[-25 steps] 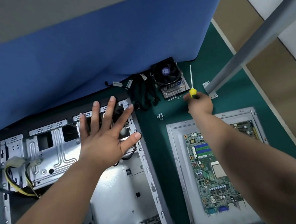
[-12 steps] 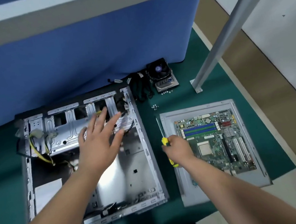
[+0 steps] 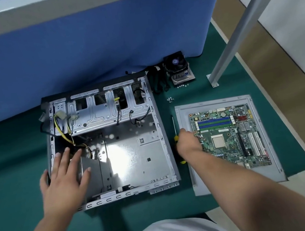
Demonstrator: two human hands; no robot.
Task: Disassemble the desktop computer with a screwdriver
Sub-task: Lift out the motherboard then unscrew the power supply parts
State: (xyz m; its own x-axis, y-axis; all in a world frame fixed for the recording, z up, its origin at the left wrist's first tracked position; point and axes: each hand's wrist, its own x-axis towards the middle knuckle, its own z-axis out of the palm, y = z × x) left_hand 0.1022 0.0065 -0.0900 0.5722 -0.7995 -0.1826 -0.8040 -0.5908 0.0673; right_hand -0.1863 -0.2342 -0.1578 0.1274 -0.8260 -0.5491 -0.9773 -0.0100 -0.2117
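The open metal computer case (image 3: 134, 158) lies flat on the green mat, its drive cage and yellow and black cables at the far side. My left hand (image 3: 65, 177) reaches with spread straight fingers over the case's near left corner, above the grey power supply (image 3: 94, 172). My right hand (image 3: 189, 144) grips the yellow-and-black-handled screwdriver (image 3: 174, 129) in the gap between the case and the side panel, shaft pointing away from me. The motherboard (image 3: 229, 137) lies on the grey side panel (image 3: 194, 168) to the right.
A CPU cooler with fan (image 3: 178, 69) and a bundle of black cables (image 3: 159, 80) sit near the blue partition (image 3: 78, 53). Loose screws (image 3: 170, 99) lie on the green mat (image 3: 17, 176). A grey metal table leg (image 3: 236, 42) stands at the right.
My left hand slid from the drive cage toward the case's near left corner. My right hand brought the screwdriver back from near the cooler to the gap beside the side panel. The camera view pulled back.
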